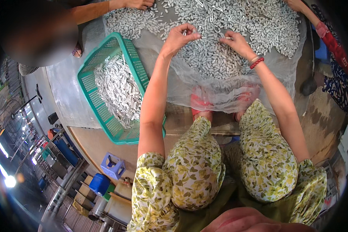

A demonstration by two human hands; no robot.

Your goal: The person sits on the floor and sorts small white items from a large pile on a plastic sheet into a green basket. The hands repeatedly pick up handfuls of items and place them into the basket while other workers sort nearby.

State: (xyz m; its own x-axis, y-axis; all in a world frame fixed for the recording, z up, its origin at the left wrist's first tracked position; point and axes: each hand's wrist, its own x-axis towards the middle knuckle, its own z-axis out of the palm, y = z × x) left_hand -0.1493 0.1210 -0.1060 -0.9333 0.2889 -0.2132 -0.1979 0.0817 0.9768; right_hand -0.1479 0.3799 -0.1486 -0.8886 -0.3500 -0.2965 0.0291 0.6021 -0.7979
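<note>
A wide heap of small silver-grey, capsule-shaped pieces (210,62) lies before me on a thin translucent sheet (205,92). Over its middle, my left hand (180,38) is closed, thumb against curled fingers, with a small pale piece showing between them. My right hand (237,43), with a red bead bracelet (256,63) at the wrist, pinches a small piece above the same heap. The two hands are apart. Left of my left forearm stands a green plastic basket (92,99) partly filled with slim, shiny whitish pieces (119,91).
Another person's arm (91,12) reaches in at the upper left, hand over the heap. A second person's arm (311,15) comes from the upper right. A purple plastic stool (113,165) and a blue container (99,183) stand lower left. My knees are below the sheet's near edge.
</note>
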